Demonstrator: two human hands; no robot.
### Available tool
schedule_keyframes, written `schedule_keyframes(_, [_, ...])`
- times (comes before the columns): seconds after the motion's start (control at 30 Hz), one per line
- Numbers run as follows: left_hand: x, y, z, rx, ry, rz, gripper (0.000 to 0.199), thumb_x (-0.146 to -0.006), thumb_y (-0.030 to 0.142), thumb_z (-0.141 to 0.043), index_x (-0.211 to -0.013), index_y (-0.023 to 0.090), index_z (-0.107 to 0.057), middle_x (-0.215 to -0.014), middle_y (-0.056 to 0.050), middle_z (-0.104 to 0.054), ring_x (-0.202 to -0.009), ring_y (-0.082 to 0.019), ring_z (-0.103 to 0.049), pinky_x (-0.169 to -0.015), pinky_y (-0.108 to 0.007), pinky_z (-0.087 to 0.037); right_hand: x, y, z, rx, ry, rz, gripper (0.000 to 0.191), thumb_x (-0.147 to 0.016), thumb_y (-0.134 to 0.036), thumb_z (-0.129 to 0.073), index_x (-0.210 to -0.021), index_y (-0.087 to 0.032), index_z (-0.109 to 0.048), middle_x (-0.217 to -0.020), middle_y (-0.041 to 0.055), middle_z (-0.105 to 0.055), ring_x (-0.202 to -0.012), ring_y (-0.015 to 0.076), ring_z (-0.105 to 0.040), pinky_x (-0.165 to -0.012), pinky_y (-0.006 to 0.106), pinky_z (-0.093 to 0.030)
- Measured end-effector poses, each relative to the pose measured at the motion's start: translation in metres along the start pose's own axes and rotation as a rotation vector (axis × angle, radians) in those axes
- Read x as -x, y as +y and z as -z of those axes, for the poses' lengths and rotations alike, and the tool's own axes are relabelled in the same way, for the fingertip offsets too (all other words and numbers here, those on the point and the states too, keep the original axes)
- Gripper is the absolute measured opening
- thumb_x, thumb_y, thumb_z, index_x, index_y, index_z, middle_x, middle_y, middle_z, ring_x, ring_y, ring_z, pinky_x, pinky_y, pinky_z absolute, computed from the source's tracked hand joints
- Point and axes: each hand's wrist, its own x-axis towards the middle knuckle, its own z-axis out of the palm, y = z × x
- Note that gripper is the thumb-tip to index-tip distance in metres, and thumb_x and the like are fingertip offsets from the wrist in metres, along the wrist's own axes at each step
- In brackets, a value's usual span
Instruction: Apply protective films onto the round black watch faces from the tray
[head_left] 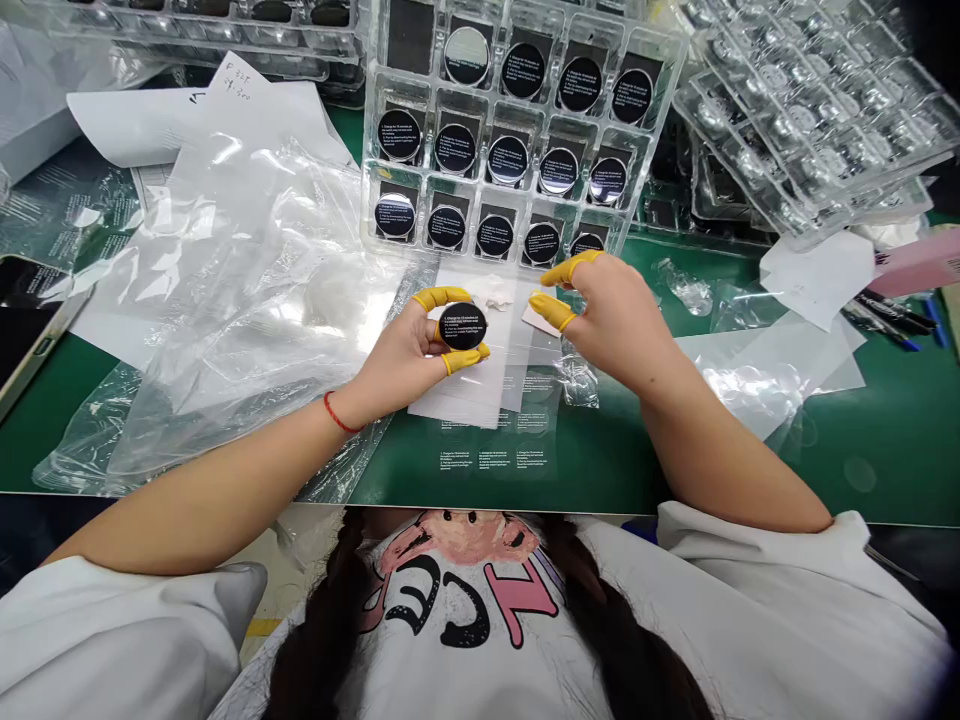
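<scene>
My left hand point(409, 350) grips a round black watch face point(463, 326) by its edge, between thumb and fingers in yellow finger cots. White printed text on the watch face is turned up towards me. To the right, my right hand point(611, 310) hovers beside the clear tray, its yellow-covered thumb and forefinger a little apart with nothing visible between them. Beneath the hands lie white paper sheets point(457, 400) and a clear label sheet point(499, 455) with small blocks of white print. A clear plastic tray point(365, 165) behind them holds several similar round watch faces in its compartments.
Crumpled clear plastic bags point(247, 290) cover the left of the green table point(622, 450). Stacked clear trays point(825, 120) rise at the back right, near pens point(892, 315). A phone-like device point(26, 320) lies at the left edge. Small plastic scraps point(686, 288) lie right of my right hand.
</scene>
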Motion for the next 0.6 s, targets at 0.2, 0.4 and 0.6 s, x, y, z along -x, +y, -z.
schedule_keyframes(0.2, [-0.008,-0.009,0.002,-0.004,-0.022,-0.036,0.060,-0.069,0.018,-0.082,-0.118,0.023,-0.047,-0.083,0.004,-0.072,-0.081,-0.017,-0.077,-0.079,-0.030,-0.061,0.007,0.044,-0.021,0.127,-0.054,-0.185,0.029,-0.070,-0.036,-0.082,-0.081,-0.020,-0.060,-0.082,0.0052,-0.052,-0.082,0.0235,-0.052,-0.082,0.049,-0.047])
schedule_keyframes(0.4, [-0.009,-0.015,0.003,-0.034,-0.030,-0.054,0.061,-0.070,0.020,-0.083,-0.119,0.023,-0.047,-0.084,0.003,-0.072,-0.081,-0.018,-0.076,-0.078,-0.032,-0.060,0.013,-0.008,-0.005,-0.133,0.074,-0.034,0.015,-0.096,-0.036,-0.053,-0.094,-0.024,-0.061,-0.099,0.0086,-0.060,-0.090,0.0223,-0.057,-0.082,0.042,-0.050])
schedule_keyframes(0.6, [-0.008,-0.015,0.002,-0.042,-0.042,-0.064,0.058,-0.070,0.022,-0.083,-0.117,0.023,-0.050,-0.084,0.003,-0.069,-0.072,-0.013,-0.070,-0.066,-0.025,-0.054,0.021,-0.054,-0.025,-0.127,-0.031,0.125,0.018,-0.097,-0.035,-0.046,-0.102,-0.022,-0.058,-0.099,0.0109,-0.064,-0.092,0.0250,-0.058,-0.077,0.040,-0.049])
